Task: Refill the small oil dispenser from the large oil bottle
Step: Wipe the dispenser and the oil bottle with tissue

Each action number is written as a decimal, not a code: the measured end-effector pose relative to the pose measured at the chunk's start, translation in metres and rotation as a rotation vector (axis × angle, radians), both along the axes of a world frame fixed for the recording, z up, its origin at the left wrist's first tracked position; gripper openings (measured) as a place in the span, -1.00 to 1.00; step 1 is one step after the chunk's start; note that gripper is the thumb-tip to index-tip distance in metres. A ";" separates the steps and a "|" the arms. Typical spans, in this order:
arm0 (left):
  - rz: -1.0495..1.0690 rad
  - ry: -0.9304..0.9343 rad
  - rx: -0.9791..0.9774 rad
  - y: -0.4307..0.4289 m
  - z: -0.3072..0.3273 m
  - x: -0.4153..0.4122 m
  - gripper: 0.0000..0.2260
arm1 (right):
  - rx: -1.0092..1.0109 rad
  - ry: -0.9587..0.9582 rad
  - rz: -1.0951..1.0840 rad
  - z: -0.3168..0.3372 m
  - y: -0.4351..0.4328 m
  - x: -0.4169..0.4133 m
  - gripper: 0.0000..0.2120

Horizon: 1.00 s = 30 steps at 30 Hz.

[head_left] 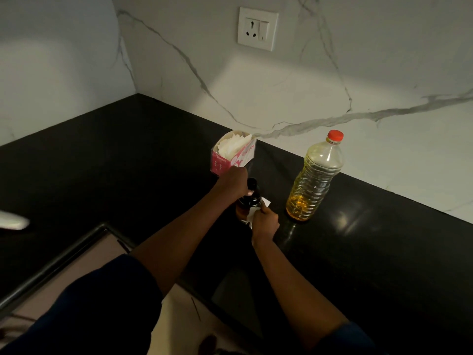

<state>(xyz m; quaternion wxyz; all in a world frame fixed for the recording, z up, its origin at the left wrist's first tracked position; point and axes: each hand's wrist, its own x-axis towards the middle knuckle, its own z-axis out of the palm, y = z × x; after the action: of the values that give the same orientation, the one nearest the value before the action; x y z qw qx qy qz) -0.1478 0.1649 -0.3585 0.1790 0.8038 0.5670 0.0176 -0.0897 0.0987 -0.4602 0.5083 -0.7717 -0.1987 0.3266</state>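
Head view is showing a person working at a black counter (128,162), both arms reaching forward to the small oil dispenser (252,197), a dark bottle standing upright near the middle of the worktop. The left hand (234,183) is closing over its top, fingers curled round the neck or cap, probably to twist it loose so the mouth is open for filling. The right hand (265,222) is wrapping round the lower body, fingers clenched on it, likely bracing it so it is not turning or sliding on the smooth counter. A white sheet (265,201) is peeking out above and beside that hand; whether it is a tissue or a label is not clear in the dim light.

The large oil bottle (316,175) is standing just to the right of the dispenser, apart from it, partly filled with yellow oil, and its red cap (335,136) is sitting on. It is waiting within easy reach of the right hand, so pouring is not yet beginning. Just beyond the hands, an open tissue box (234,156) is sitting close to the marble wall, handy for wiping drips.
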 end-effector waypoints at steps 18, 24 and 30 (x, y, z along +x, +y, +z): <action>-0.163 -0.082 -0.096 0.014 -0.007 -0.007 -0.61 | 0.113 -0.027 -0.039 0.024 -0.002 -0.005 -0.55; -0.117 -0.035 -0.038 0.010 -0.011 -0.003 -0.67 | -0.058 0.146 0.063 0.011 -0.003 0.005 -0.52; -0.059 0.031 0.006 0.008 -0.013 0.003 -0.67 | -0.127 0.120 -0.049 0.007 -0.010 -0.009 -0.70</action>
<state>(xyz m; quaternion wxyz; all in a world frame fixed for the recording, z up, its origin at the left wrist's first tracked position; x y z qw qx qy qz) -0.1444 0.1731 -0.3718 0.1683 0.8209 0.5457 0.0015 -0.0987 0.0891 -0.4529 0.4771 -0.7860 -0.1279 0.3717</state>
